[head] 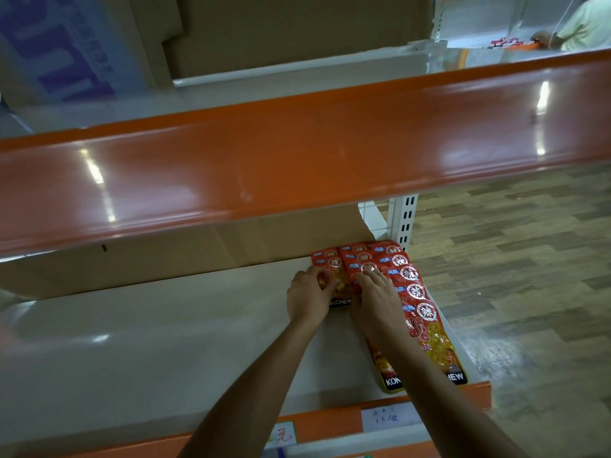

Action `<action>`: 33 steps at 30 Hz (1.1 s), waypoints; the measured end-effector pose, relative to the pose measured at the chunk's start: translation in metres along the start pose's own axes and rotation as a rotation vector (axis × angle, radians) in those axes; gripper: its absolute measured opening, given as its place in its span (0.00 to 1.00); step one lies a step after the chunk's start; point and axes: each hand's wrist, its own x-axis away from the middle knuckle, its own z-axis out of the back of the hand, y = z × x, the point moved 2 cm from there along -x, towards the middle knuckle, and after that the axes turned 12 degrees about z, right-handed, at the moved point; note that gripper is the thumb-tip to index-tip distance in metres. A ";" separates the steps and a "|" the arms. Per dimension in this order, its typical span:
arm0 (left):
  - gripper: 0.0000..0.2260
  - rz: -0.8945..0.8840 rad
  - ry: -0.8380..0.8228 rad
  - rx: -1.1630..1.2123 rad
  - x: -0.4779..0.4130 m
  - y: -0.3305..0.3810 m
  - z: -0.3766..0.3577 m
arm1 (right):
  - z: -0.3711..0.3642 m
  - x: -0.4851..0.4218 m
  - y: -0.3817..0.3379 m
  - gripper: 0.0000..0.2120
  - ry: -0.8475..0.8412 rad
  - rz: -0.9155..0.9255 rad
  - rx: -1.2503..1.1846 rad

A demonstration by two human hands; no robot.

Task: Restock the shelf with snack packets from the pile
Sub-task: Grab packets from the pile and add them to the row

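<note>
Red snack packets lie flat and overlapping in rows at the right end of the lower white shelf (148, 332). The rightmost row (426, 312) runs from the back to the front edge. A shorter row sits to its left, and one packet (330, 276) lies at the far left of the group. My left hand (309, 297) rests on that leftmost packet, its fingers curled over the packet's left side. My right hand (377, 300) lies with fingers spread flat on the middle row. The pile is out of view.
An orange-fronted upper shelf (297, 160) juts out above the hands. Brown cardboard (198, 252) lines the shelf back. A white slotted upright (406, 223) stands at the right end. Price labels (390, 418) sit on the front rail. Another person (585, 24) works at the far right.
</note>
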 end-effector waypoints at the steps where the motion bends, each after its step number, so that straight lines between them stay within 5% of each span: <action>1: 0.21 0.001 -0.001 -0.005 0.001 -0.001 0.000 | 0.000 0.000 -0.001 0.21 0.007 0.006 0.000; 9: 0.20 -0.065 0.053 -0.066 0.007 -0.022 0.025 | -0.011 0.000 -0.032 0.22 0.022 0.077 0.007; 16: 0.21 -0.110 0.131 -0.237 0.012 -0.091 0.080 | -0.049 0.000 -0.108 0.25 -0.129 0.184 -0.008; 33: 0.21 0.150 0.266 -0.306 0.042 -0.379 0.321 | -0.199 0.035 -0.434 0.24 -0.272 0.413 -0.153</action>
